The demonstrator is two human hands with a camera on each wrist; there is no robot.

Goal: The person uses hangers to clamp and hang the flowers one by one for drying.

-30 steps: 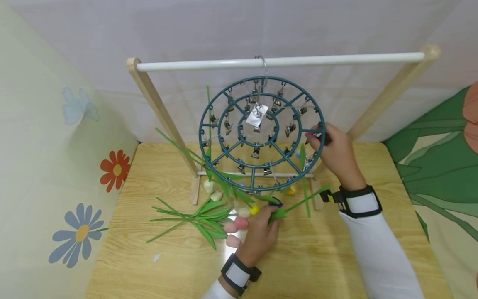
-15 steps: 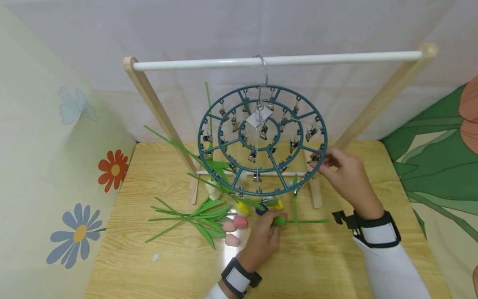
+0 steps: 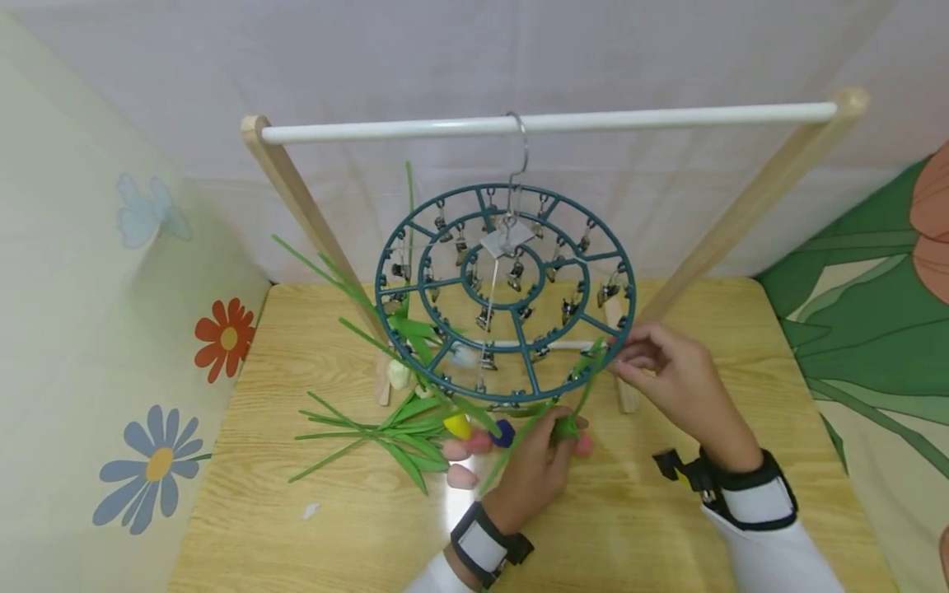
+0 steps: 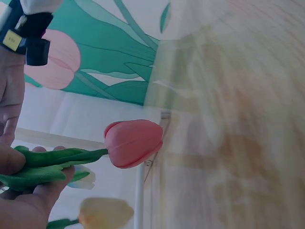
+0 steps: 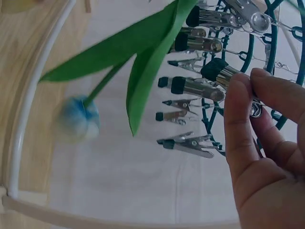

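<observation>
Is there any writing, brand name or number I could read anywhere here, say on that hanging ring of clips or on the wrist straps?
No readable text anywhere.
Silvery tag at the middle of the round clip hanger: any print is too small to read.
Yellow patch on the wrist strap: blurred, unreadable.
Wall coverings show only flower pictures, no words.

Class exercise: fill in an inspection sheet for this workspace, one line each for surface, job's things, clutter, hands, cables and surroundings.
Surface: light wooden table.
Job's things: round teal clip hanger hooked on white rail; pink artificial tulip.
Clutter: loose artificial tulips lying on the table.
Hands: left hand grips the pink tulip's green stem; right hand pinches a metal clip.
Cables: nothing seen.
Surroundings: flower-patterned wall.
</observation>
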